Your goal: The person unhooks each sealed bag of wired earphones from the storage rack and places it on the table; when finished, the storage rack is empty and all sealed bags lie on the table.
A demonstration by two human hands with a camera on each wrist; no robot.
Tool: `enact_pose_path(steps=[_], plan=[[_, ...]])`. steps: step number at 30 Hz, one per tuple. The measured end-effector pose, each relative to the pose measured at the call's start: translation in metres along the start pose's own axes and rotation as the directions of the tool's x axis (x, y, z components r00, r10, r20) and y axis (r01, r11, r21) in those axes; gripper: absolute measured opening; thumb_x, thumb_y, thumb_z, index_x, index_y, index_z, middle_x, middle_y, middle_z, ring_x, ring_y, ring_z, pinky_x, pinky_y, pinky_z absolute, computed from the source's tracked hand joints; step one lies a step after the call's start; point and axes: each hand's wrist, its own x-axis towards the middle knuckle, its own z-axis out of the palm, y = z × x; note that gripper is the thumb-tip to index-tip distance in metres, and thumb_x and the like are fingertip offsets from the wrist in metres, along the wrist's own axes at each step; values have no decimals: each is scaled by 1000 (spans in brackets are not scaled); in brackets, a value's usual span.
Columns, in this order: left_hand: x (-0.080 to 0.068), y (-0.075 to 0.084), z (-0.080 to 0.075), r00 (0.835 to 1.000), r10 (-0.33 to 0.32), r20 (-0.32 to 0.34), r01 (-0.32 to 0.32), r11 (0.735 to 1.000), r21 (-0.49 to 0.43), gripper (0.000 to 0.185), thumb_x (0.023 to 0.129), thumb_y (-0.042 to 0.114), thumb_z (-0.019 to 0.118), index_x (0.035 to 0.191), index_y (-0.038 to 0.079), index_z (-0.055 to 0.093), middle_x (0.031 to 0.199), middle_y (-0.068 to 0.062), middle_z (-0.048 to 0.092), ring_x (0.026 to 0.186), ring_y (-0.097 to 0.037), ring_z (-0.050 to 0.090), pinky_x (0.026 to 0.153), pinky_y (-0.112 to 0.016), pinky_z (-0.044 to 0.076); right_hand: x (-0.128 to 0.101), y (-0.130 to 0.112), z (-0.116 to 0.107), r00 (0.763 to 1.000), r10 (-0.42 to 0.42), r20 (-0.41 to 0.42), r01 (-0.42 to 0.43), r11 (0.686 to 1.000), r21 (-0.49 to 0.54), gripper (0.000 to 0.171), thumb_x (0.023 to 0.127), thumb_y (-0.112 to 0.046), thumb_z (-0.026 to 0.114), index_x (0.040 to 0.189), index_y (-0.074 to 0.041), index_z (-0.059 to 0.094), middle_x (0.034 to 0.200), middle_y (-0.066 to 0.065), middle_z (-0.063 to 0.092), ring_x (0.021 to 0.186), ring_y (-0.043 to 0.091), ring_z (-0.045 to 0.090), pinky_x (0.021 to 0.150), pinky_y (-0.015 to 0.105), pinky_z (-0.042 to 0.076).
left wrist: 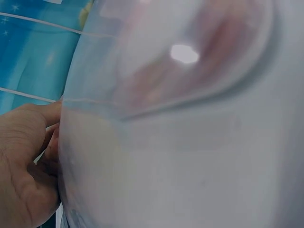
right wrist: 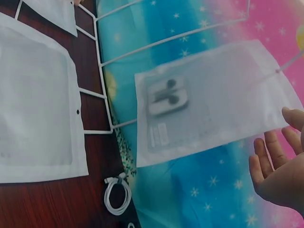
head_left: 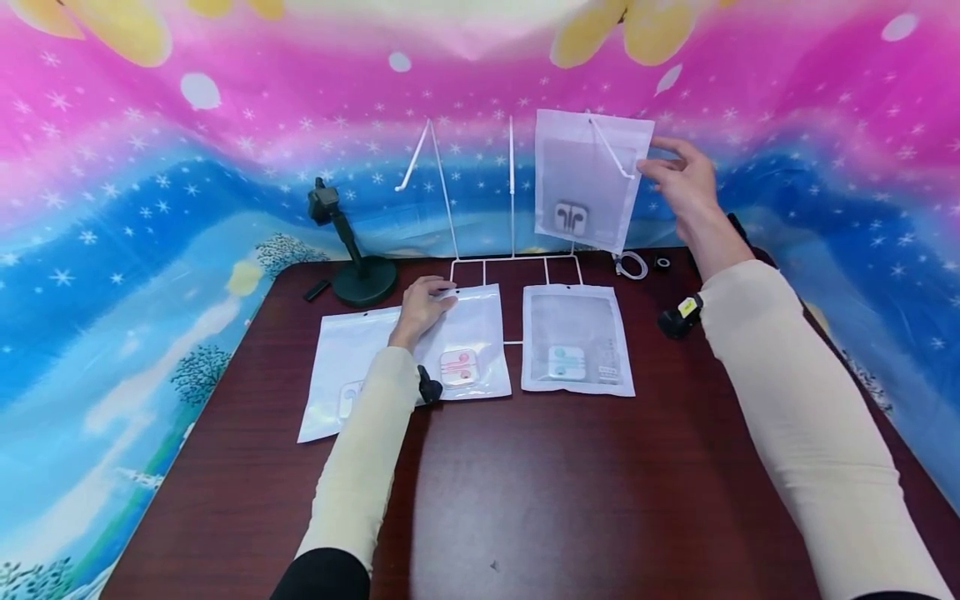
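Note:
A frosted pouch with dark-looking earphones in a case (head_left: 555,175) hangs by its top hole on the right hook (head_left: 611,148) of a white wire rack. My right hand (head_left: 686,179) is at the pouch's right edge, thumb tip against it; the right wrist view shows the fingers (right wrist: 270,164) loosely spread. With my left hand (head_left: 423,308) I pinch the top edge of a white pouch with pink earphones (head_left: 480,333) by the table. In the left wrist view that pouch (left wrist: 190,156) fills most of the picture. Part of another white pouch (head_left: 337,350) lies behind my left forearm.
A pouch with mint-green earphones (head_left: 577,321) lies in front of the rack base (head_left: 517,259). At the back left stands a dark stand (head_left: 363,279), a small black object (head_left: 317,290) beside it. A coiled white cable (head_left: 632,266) lies right of the rack.

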Motion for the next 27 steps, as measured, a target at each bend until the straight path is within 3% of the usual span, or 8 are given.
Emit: enact_pose_path(steps=[6,11,17,27], plan=[[0,2,1,1000,-15,-5,15,1000,8,30,102,22,70,132,17,73,157,-4,47,149,-30,34,124,-53,26,-4,-4,9,1000,-10,6,10,999,49,32,100,-28,71,132,-25,69,116,-4,61,100,15,65,107,40,49],[1,2,1,1000,-10,-4,11,1000,13,31,102,22,69,133,17,73,157,-5,47,146,-29,37,123,-52,28,-7,-4,11,1000,-15,10,14,996,91,16,102,-25,68,118,-24,72,107,-2,65,88,15,64,94,37,52],[3,1,1,1000,-4,-3,4,1000,22,31,102,22,69,133,18,73,156,-5,47,145,-29,39,123,-52,29,-12,0,6,999,-36,4,35,989,142,17,103,-23,67,118,-24,74,99,-1,65,84,16,61,78,29,52],[1,2,2,1000,1,-5,-1,1000,30,31,103,23,68,133,18,72,157,-6,46,148,-30,35,124,-53,27,-23,5,-13,998,-60,8,57,980,192,21,99,-24,73,120,-22,77,109,-2,67,89,16,62,80,30,51]])
